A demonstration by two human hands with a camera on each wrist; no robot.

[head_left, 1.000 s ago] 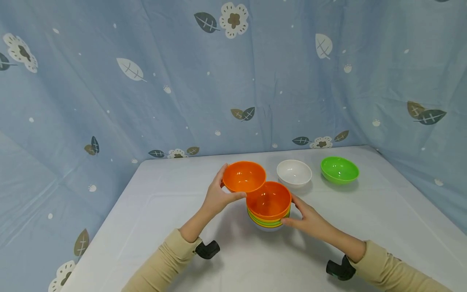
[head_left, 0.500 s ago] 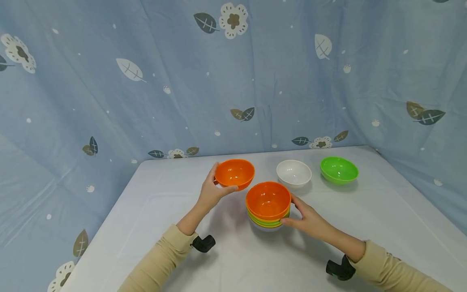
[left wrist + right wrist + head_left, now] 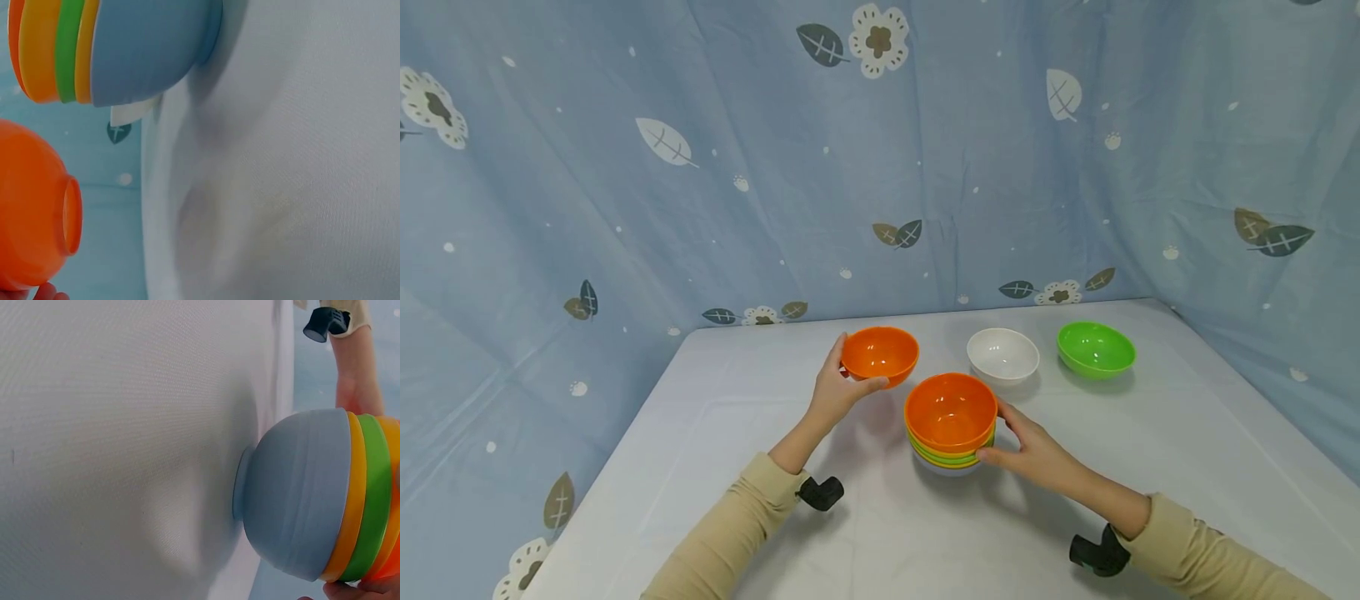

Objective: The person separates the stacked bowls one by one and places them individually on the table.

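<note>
My left hand [image 3: 838,392] grips an orange bowl [image 3: 883,354] by its side, thumb at the near rim. That bowl is held up off the table, its foot showing in the left wrist view. To its right stands a stack of nested bowls [image 3: 951,417], orange on top, then yellow and green layers, with a pale blue bowl [image 3: 300,494] at the bottom resting on the table. My right hand [image 3: 1030,446] holds the stack at its right side, thumb at the near edge and fingers behind. In the right wrist view only some fingertips [image 3: 350,590] show.
A white bowl [image 3: 1003,357] stands behind the stack, and a green bowl [image 3: 1096,350] sits farther right. Both are on the white-covered table [image 3: 760,367]. A blue patterned curtain [image 3: 775,167] hangs behind the table's far edge.
My left hand has carried the orange bowl left and slightly back, away from the stack's top, slowing in the last half second. The right hand and the stack have stayed in place.
</note>
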